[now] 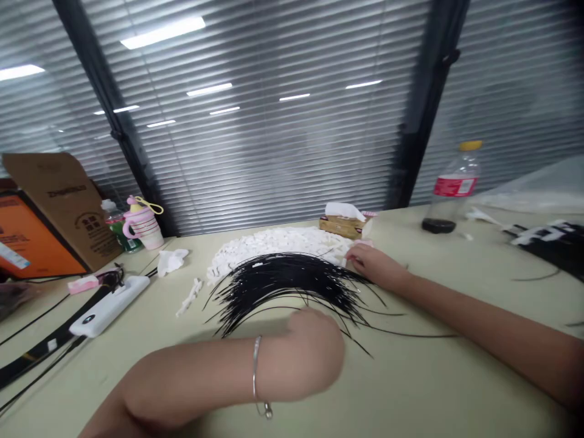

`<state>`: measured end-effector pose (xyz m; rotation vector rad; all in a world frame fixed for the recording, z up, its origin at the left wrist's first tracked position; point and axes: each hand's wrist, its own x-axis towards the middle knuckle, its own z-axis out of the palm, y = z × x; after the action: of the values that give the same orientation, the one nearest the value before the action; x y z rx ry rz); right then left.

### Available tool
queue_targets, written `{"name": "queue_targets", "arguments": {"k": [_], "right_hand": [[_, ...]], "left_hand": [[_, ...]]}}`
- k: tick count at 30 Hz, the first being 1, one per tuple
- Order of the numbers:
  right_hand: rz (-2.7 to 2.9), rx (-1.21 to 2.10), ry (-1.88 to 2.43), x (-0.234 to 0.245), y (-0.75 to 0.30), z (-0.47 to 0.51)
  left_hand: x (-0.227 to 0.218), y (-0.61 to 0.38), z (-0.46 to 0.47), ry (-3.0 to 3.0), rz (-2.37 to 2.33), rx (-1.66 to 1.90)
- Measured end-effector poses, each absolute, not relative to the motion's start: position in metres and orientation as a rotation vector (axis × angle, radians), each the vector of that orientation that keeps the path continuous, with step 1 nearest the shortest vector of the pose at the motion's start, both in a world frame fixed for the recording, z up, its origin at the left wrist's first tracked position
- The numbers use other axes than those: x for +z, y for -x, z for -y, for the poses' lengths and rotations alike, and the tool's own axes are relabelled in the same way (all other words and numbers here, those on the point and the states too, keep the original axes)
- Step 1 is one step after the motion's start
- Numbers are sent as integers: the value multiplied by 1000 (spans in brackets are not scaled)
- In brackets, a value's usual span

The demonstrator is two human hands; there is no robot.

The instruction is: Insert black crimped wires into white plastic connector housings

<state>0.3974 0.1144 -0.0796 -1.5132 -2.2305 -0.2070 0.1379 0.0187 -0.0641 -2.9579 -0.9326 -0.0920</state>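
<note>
A thick bundle of thin black wires or cords [292, 277] lies in an arch across the table, its loose ends spreading at both sides. Behind it is a wide heap of small white pieces [274, 243]. My right hand [376, 264] reaches to the heap's right end, its fingers curled together beside the white pieces and the bundle's right side; what they pinch is too small to make out. In front of the bundle is my left hand [317, 353], blurred and turned so that its fingers are hidden. A silver bracelet [256, 371] circles that wrist.
A tissue box [342, 225] stands behind the heap, with a cola bottle [449, 188] to its right. On the left are a white power bank or phone-like device [109, 307], crumpled tissue [172, 260], a pink striped cup [145, 225] and cardboard boxes [73, 207]. Black-and-white parts [554, 240] lie far right.
</note>
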Motion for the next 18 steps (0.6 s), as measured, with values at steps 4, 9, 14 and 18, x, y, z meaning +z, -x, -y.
{"name": "queue_targets", "arguments": {"k": [4, 9, 14, 18], "right_hand": [[2198, -190, 1532, -77, -394, -113], [2155, -185, 1572, -73, -388, -108], [2030, -155, 1700, -65, -384, -104], [1935, -84, 1846, -45, -394, -104]], "left_hand": [[-50, -135, -47, 2771, 1249, -85], [-20, -134, -70, 2858, 1150, -157], [9, -115, -99, 2974, 1040, -281], [27, -86, -130, 3100, 885, -103]]}}
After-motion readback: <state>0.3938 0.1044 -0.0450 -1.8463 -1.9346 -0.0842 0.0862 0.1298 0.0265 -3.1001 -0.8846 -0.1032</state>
